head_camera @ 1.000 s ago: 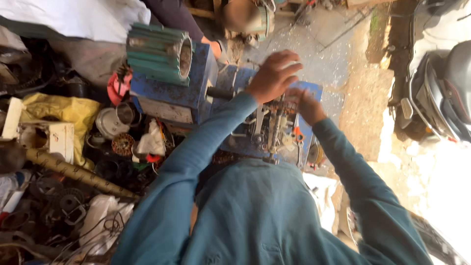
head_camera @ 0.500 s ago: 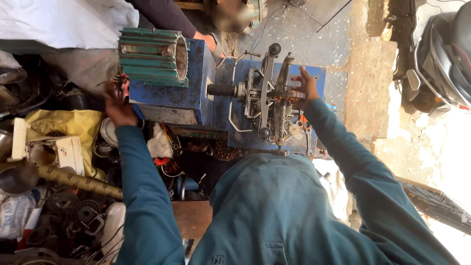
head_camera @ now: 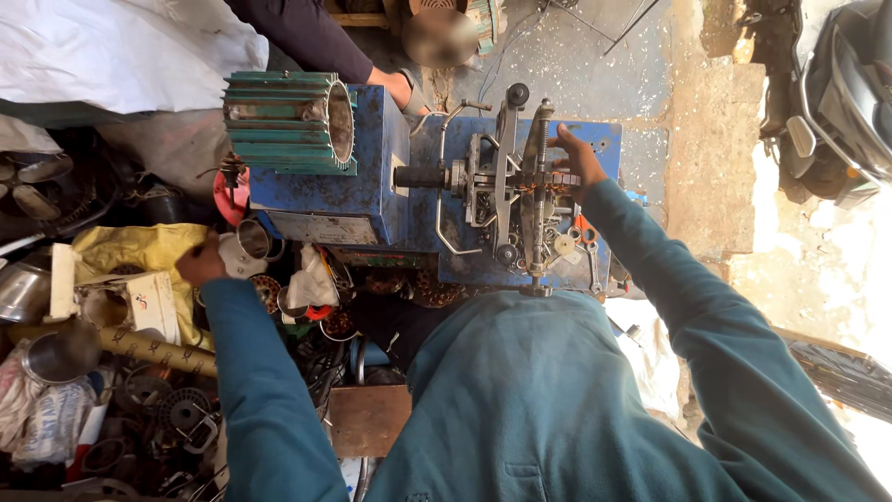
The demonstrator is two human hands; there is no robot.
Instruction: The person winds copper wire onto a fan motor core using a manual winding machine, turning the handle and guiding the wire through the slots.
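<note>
The left hand (head_camera: 200,263) is closed around a small pale part (head_camera: 243,256) (a metal cap or fitting, too small to tell which), held out over the heap of scrap parts (head_camera: 139,409) below it. The right hand (head_camera: 578,158) is spread narrow, its fingers resting on the metal frame (head_camera: 520,186) of the blue machine (head_camera: 372,177), with copper wire (head_camera: 548,186) just under the fingertips.

The risk, as I judge it, sits at the right hand: the frame turns on a shaft (head_camera: 423,177), and fingers or the loose teal sleeve (head_camera: 669,270) could be caught if it spun. The thin wire could also snag and snap under that hand. The pale part could slip from the left hand and vanish into the clutter beneath it.

Both arms are stretched forward and apart, left elbow bent outward, right arm nearly straight. Another person's hand (head_camera: 401,88) rests beyond the machine, beside the green ribbed housing (head_camera: 288,121).
</note>
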